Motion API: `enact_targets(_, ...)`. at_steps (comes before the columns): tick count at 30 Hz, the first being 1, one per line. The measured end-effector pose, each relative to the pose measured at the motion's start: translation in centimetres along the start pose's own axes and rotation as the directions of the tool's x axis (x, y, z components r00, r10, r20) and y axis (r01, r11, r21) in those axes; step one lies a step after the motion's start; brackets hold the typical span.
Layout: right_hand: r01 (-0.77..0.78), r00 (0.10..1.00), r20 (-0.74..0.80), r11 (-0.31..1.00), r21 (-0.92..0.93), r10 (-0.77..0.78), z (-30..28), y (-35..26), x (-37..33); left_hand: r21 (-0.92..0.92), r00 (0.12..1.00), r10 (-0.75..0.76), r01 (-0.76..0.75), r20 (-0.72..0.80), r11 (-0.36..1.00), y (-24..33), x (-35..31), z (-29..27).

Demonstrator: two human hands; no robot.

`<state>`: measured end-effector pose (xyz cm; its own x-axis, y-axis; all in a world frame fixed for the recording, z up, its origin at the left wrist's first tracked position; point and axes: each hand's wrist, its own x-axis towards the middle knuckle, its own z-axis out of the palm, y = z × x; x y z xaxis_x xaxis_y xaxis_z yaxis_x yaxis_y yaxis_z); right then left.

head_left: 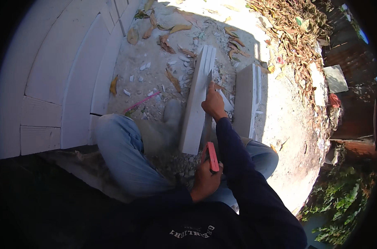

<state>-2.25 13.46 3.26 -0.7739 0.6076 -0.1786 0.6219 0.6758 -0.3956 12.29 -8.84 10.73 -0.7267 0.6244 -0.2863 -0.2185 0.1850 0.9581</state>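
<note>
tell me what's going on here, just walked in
A person sits with knees apart, the left hand closed around the handle of a red-handled saw. The right hand is at the blade's far end, beside a long pale block; its exact contact is unclear. The block lies between the knees, with another pale block to its right and white chips scattered nearby.

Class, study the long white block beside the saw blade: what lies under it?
Dusty ground with white chips and dry leaves shows around the white block. Whatever lies directly under it is covered by the block itself and cannot be seen.
</note>
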Motion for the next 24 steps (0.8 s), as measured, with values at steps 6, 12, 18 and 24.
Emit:
enact_targets(6,0.005,0.995,-0.096,1.000,-0.019,-0.007,-0.1,0.6,-5.4,0.095,0.992,0.002,-0.014,0.126,0.995,4.2,-4.8,-2.9)
enact_targets(12,-0.011,0.964,-0.265,0.995,0.097,0.037,-4.4,-1.1,-0.2,0.069,0.977,0.212,-0.212,0.014,0.975,1.0,-0.1,-1.7)
enact_targets(18,-0.029,0.944,-0.323,0.991,0.131,0.070,-5.7,1.7,11.7,0.155,0.945,0.326,-0.325,0.020,0.933,0.7,10.9,-0.2)
enact_targets(24,-0.018,0.954,-0.294,0.991,0.135,0.058,-2.2,3.5,18.1,0.115,0.956,0.292,-0.289,-0.010,0.950,-1.0,16.0,0.9)
